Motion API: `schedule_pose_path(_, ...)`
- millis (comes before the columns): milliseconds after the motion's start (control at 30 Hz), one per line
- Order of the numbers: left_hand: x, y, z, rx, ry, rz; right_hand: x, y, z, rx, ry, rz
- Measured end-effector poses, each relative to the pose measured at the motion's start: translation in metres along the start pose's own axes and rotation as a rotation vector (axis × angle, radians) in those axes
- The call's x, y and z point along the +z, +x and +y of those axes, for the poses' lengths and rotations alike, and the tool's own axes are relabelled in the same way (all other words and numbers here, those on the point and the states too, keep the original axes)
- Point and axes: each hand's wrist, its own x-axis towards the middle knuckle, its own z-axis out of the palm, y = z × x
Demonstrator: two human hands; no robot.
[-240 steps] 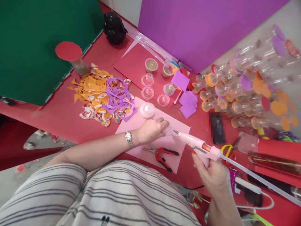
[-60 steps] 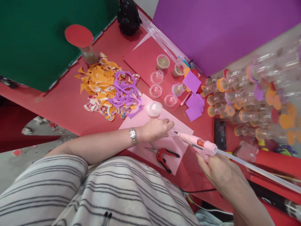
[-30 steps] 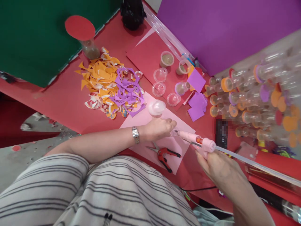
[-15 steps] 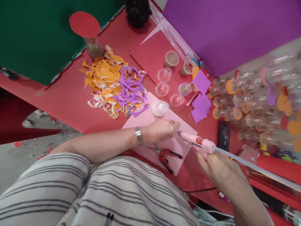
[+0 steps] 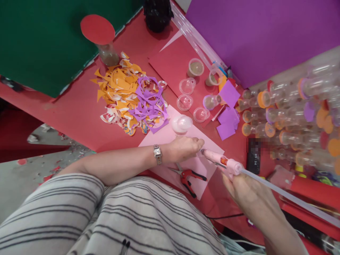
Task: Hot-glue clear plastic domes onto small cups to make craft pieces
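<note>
My right hand (image 5: 245, 189) is wrapped round the handle of a pink hot glue gun (image 5: 221, 161), with a long clear glue stick (image 5: 281, 191) sticking out of its back end. The gun's nozzle points left, to the fingertips of my left hand (image 5: 187, 147). Those fingers are pinched together on something small, mostly hidden, that I cannot make out. Beneath both hands lies a sheet of pink paper (image 5: 204, 168). Red-handled scissors (image 5: 187, 174) rest on it below my left hand, and a clear plastic dome-shaped piece (image 5: 183, 124) sits just above that hand.
Purple and orange paper scraps (image 5: 119, 83) are heaped at left. Clear plastic lids (image 5: 187, 86), filled cups (image 5: 196, 68) and purple paper squares (image 5: 225, 124) lie beyond my hands. Rows of clear plastic bottle shapes (image 5: 287, 113) stand at right, near a dark digital timer (image 5: 253, 159).
Both hands and the glue gun hold almost the same pose. The whole view has shifted very slightly; nothing is picked up or let go.
</note>
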Motion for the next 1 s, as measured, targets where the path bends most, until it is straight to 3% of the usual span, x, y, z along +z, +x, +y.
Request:
schedule_pose_path(100,0.000,0.000,-0.001,-0.007,-0.021,0.003,0.001,0.000,0.001,-0.044,-0.073,-0.042)
schedule_pose_path(300,0.006,0.006,-0.001,0.000,0.011,0.011,0.011,-0.004,-0.005,0.010,-0.083,-0.013)
schedule_pose_path(533,0.009,0.006,0.000,-0.015,0.098,0.054,0.015,-0.008,-0.018,0.084,-0.021,0.104)
schedule_pose_path(733,0.007,0.003,0.001,-0.020,0.123,0.071,0.002,-0.028,0.002,0.134,0.040,0.154)
schedule_pose_path(867,0.007,0.003,0.000,-0.037,0.123,0.074,0.001,-0.050,0.021,0.282,0.198,0.107)
schedule_pose_path(1000,0.008,0.001,-0.003,-0.023,0.015,0.121,0.020,-0.056,0.014,0.523,0.448,0.182)
